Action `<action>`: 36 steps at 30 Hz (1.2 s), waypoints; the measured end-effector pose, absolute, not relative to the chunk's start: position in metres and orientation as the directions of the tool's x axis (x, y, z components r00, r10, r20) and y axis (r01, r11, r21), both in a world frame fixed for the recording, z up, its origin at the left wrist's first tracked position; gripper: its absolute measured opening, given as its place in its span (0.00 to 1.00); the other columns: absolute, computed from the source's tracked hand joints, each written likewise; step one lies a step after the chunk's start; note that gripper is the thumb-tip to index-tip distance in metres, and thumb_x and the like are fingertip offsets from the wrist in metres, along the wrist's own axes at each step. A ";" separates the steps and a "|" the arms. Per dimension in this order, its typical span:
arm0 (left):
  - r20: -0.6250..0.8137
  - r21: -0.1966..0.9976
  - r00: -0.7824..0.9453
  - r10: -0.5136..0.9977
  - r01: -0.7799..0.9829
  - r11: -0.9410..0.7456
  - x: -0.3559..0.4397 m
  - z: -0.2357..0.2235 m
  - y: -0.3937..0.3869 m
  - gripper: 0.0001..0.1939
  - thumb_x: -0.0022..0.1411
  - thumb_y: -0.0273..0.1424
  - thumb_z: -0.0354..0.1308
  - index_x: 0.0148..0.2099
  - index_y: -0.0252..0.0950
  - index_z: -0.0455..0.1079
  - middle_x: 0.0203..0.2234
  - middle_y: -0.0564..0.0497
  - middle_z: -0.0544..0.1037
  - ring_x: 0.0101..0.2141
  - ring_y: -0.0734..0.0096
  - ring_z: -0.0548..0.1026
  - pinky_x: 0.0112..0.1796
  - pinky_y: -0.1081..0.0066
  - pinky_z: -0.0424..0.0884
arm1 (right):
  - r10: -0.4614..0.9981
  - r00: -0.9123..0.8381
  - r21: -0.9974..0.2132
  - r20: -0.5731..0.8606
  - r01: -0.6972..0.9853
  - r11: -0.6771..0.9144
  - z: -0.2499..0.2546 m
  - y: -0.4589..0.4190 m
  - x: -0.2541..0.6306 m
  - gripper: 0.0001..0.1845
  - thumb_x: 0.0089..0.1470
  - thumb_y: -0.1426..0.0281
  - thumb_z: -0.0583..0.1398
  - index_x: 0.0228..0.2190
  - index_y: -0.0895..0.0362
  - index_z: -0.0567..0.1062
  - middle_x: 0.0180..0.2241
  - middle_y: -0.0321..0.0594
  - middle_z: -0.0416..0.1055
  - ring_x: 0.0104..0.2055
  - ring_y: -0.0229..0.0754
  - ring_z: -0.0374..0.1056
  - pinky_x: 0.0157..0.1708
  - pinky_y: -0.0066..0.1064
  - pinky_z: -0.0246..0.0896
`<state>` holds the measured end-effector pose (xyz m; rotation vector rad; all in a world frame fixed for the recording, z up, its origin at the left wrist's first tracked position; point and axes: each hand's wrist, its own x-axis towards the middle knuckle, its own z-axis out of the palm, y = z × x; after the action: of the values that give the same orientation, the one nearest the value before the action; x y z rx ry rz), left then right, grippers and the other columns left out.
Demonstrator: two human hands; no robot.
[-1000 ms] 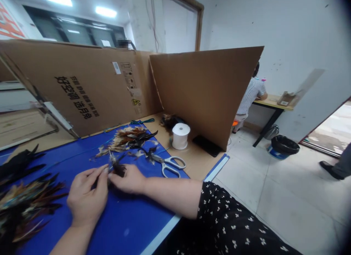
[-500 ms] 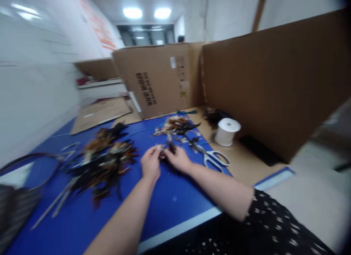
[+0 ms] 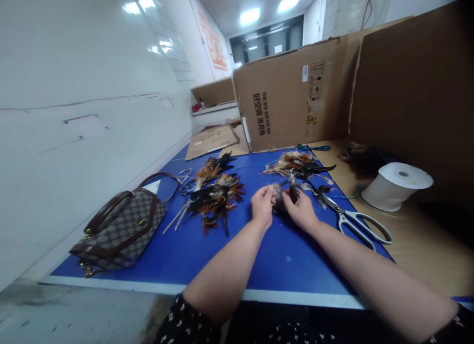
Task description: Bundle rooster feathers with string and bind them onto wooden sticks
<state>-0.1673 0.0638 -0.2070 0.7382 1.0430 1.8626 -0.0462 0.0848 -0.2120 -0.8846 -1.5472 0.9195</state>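
Note:
Both hands meet over the middle of the blue tabletop. My left hand is closed, its fingertips pinching dark, fluffy feathers. Close beside it, my right hand is also closed on feathers, with a dark feather standing up between thumb and fingers. Just beyond the hands lies a pile of brown and cream feathers. White-handled scissors rest to the right of my right hand. Left of my hands are feather bunches in brown, orange and black.
A patterned handbag stands at the left. At the right is a white spool on cardboard, with a dark feathery bundle behind it. Tall cardboard panels close off the back and right. A flat cardboard sheet lies at the back left.
My view has swung left, so the scene sits further right and the whole handbag shows. Both hands remain together on the feathers.

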 end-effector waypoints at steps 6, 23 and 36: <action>0.067 0.895 -0.407 0.911 -0.379 -0.235 -0.164 -0.206 0.060 0.22 0.50 0.45 0.75 0.36 0.31 0.78 0.21 0.55 0.71 0.21 0.83 0.61 0.24 0.77 0.55 | 0.872 -0.168 -0.865 0.460 0.134 0.483 -0.219 0.086 -0.047 0.16 0.58 0.55 0.61 0.35 0.56 0.75 0.32 0.45 0.78 0.32 0.46 0.73 0.38 0.38 0.70; 0.134 0.917 -0.331 0.934 -0.315 -0.243 -0.167 -0.209 0.059 0.18 0.56 0.43 0.70 0.40 0.33 0.81 0.26 0.52 0.75 0.25 0.79 0.63 0.29 0.75 0.58 | 0.851 -0.222 -0.837 0.475 0.184 0.515 -0.217 0.085 -0.045 0.16 0.61 0.55 0.60 0.34 0.55 0.73 0.30 0.44 0.77 0.30 0.45 0.71 0.34 0.36 0.67; 0.112 0.891 -0.350 0.930 -0.380 -0.250 -0.168 -0.202 0.056 0.21 0.52 0.45 0.74 0.38 0.32 0.78 0.23 0.56 0.69 0.24 0.80 0.60 0.27 0.74 0.54 | 0.859 -0.247 -0.849 0.449 0.182 0.496 -0.221 0.087 -0.045 0.16 0.62 0.55 0.59 0.35 0.56 0.74 0.30 0.43 0.76 0.30 0.44 0.71 0.34 0.35 0.67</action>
<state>-0.1675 0.0562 -0.2022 0.8346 0.9999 1.7599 -0.0454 0.0874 -0.2214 -0.8877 -1.7246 0.8334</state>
